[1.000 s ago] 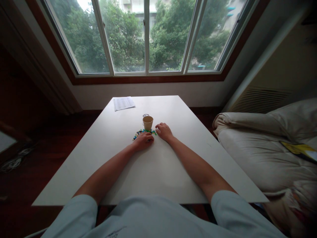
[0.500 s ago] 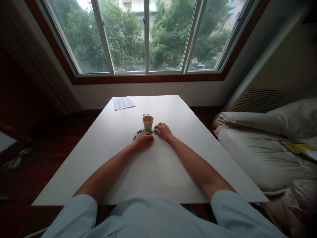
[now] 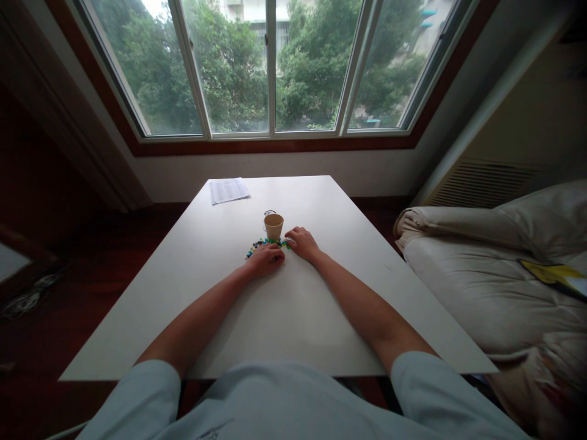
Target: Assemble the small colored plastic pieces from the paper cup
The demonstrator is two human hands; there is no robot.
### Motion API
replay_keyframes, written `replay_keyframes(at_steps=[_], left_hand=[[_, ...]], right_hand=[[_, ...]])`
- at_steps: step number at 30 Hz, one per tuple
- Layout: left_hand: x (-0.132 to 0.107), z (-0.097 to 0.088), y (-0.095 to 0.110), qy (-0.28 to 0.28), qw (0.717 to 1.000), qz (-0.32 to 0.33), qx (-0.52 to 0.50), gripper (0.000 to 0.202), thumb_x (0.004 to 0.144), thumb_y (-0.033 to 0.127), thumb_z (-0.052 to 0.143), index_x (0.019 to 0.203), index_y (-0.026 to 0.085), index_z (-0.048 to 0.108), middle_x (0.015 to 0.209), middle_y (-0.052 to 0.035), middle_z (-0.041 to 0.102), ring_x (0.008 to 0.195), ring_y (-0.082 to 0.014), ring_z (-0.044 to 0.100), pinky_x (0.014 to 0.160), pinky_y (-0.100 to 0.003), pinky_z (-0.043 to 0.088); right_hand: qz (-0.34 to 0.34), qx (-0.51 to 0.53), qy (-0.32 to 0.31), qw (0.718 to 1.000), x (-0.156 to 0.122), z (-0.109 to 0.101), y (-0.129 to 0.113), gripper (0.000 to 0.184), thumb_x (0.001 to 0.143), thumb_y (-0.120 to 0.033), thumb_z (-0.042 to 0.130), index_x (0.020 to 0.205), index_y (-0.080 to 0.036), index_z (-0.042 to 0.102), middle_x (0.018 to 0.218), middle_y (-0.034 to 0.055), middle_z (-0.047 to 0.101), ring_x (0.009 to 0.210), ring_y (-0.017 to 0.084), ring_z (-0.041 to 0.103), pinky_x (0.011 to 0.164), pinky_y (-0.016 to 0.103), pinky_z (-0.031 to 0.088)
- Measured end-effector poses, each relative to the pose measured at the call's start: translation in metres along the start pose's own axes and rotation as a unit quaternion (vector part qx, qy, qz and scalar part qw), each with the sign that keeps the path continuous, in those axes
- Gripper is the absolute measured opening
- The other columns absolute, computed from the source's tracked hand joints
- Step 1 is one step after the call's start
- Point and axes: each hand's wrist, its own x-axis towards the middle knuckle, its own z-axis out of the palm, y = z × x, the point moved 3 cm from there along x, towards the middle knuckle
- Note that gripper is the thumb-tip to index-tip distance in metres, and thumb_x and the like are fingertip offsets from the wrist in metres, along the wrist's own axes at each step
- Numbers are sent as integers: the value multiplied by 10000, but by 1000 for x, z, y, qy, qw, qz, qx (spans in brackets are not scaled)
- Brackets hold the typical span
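Note:
A tan cup [image 3: 274, 227] stands upright near the middle of the white table [image 3: 284, 324]. Small colourful beads [image 3: 254, 247] lie loose around its near side, mostly blue, green and dark. My left hand [image 3: 266, 259] rests on the table at the near edge of the beads, its fingers curled inward. Something dark shows in its palm, too small to name. Just right of the cup, my right hand [image 3: 301, 242] lies with bent fingers drawn together at the beads' right end. What its fingertips hold, if anything, cannot be made out.
Behind the cup lies a thin dark loop [image 3: 270, 213], like cord or wire. Printed papers [image 3: 229, 190] lie at the table's far left corner. A pale padded sofa [image 3: 495, 275] stands to the right, and a window [image 3: 270, 67] is beyond the table.
Almost nothing differs. My right fingertips have shifted very slightly left towards the cup; my left hand stays in place.

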Motion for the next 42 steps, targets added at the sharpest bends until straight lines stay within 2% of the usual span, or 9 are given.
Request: replay_keyframes(at_steps=[5, 42], left_hand=[[0, 0, -1, -5, 1000, -3, -3, 178, 965, 273, 586, 973, 223, 757, 1007, -75, 704, 990, -225, 651, 898, -347, 469], [0, 0, -1, 0, 1000, -3, -9, 187, 961, 271, 589, 970, 220, 768, 1003, -82, 708, 984, -227, 656, 906, -350, 478]], right_hand=[[-6, 2, 4, 1000, 0, 0, 1, 182, 955, -295, 666, 1101, -271, 772, 1149, 74, 676, 1129, 248, 565, 1003, 372, 428], [4, -7, -11, 1000, -1, -2, -2, 183, 962, -306, 653, 1095, -256, 769, 1154, 73, 671, 1122, 242, 559, 1007, 355, 419]])
